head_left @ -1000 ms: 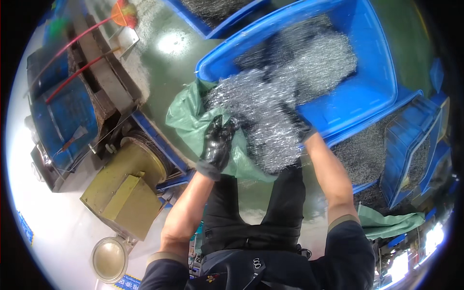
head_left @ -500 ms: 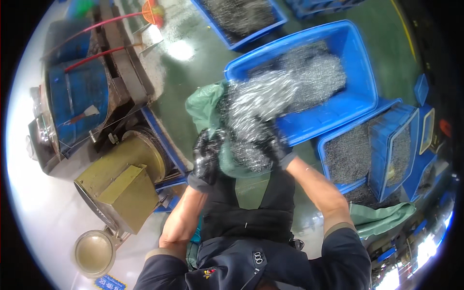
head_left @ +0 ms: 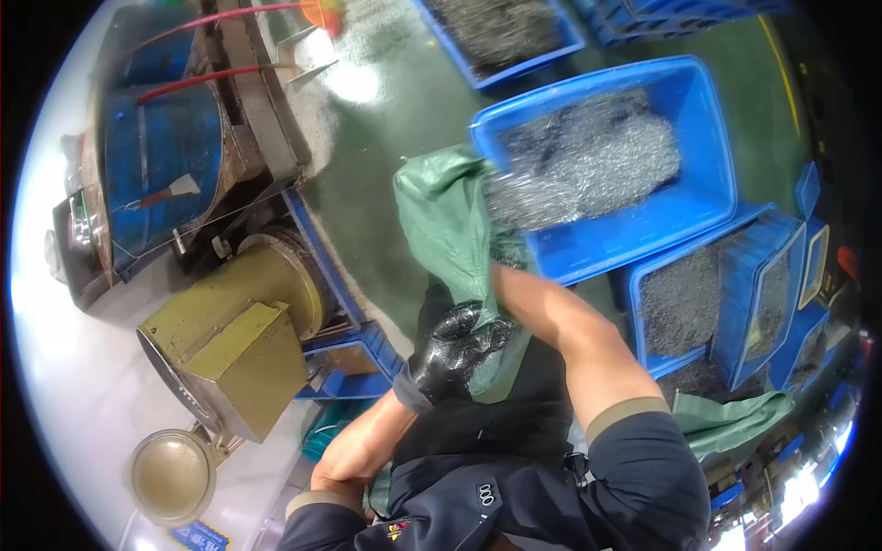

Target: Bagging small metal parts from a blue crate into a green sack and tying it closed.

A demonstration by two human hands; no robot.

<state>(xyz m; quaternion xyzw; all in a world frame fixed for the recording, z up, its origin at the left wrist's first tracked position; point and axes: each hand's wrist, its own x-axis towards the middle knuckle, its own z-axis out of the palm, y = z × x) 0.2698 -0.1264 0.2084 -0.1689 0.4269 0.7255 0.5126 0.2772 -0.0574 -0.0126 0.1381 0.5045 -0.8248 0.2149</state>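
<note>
A green woven sack (head_left: 445, 220) is tipped up at the near left end of a large blue bin (head_left: 634, 220). Small shiny metal pieces (head_left: 606, 156) are heaped in that bin, and a blurred stream of them lies at the sack's side of it. My left hand (head_left: 459, 347), in a wet-looking black glove, is closed on the gathered lower edge of the sack. My right forearm reaches to the sack's right side. Of my right hand (head_left: 508, 250) only a dark bit of glove shows, and its fingers are hidden by the sack and the forearm.
Another blue bin (head_left: 574, 50) of metal pieces stands at the far side. More filled blue crates (head_left: 634, 303) are at the right, with a green sack (head_left: 735, 418) beside them. To the left are a yellowish metal machine (head_left: 230, 340) and a blue drum (head_left: 161, 174).
The sack's closed end has risen and most metal pieces have left it for the bin. My left hand has moved right and nearer to me; my right hand has gone behind the sack.
</note>
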